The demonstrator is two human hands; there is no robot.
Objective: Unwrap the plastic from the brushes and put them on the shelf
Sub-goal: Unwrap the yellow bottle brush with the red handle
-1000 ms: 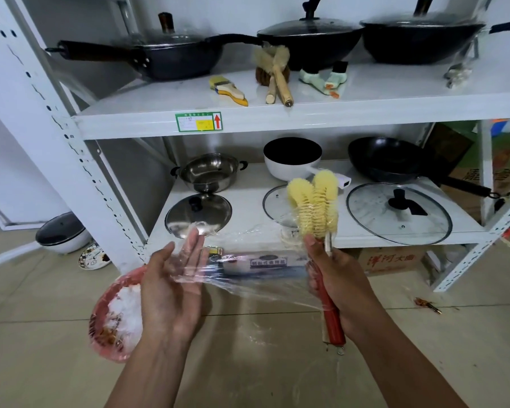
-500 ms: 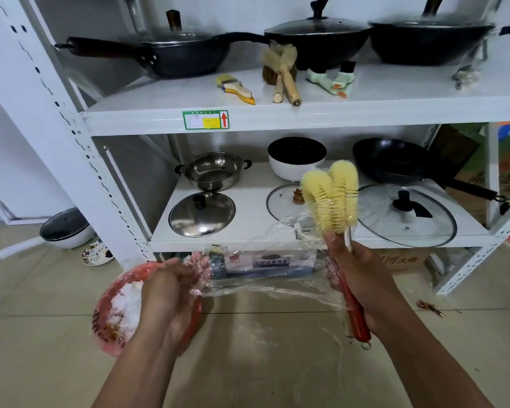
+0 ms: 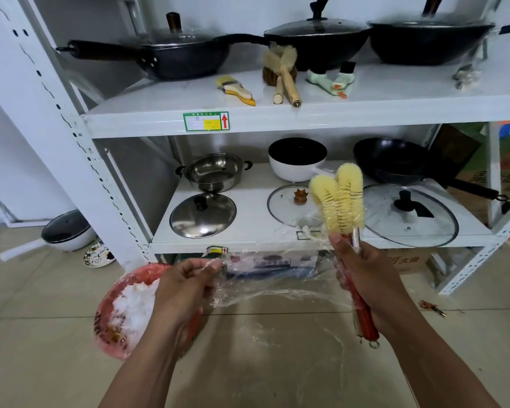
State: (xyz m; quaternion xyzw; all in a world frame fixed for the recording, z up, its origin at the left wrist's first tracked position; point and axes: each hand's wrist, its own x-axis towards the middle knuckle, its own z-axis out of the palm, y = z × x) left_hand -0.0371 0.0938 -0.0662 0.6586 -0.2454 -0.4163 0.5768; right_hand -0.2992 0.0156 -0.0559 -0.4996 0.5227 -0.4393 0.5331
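Note:
My right hand (image 3: 368, 275) grips two yellow bottle brushes (image 3: 339, 201) by their red handles, heads pointing up in front of the lower shelf. A sheet of clear plastic wrap (image 3: 271, 287) stretches from the handles across to my left hand (image 3: 183, 293), which pinches its loose end in a closed fist. On the upper shelf (image 3: 395, 113) lie unwrapped brushes: a yellow flat brush (image 3: 236, 89), two wooden-handled brushes (image 3: 283, 75) and a pale green pair (image 3: 333, 81).
A red basin (image 3: 112, 316) with crumpled plastic sits on the floor under my left hand. Woks with lids fill the back of the upper shelf. The lower shelf (image 3: 248, 242) holds pots, pans and glass lids. A white pan and a plate lie on the floor at left.
My left hand went from open against the plastic to a fist gripping it, pulling the wrap leftward. My right hand lifted the brushes slightly up and to the right.

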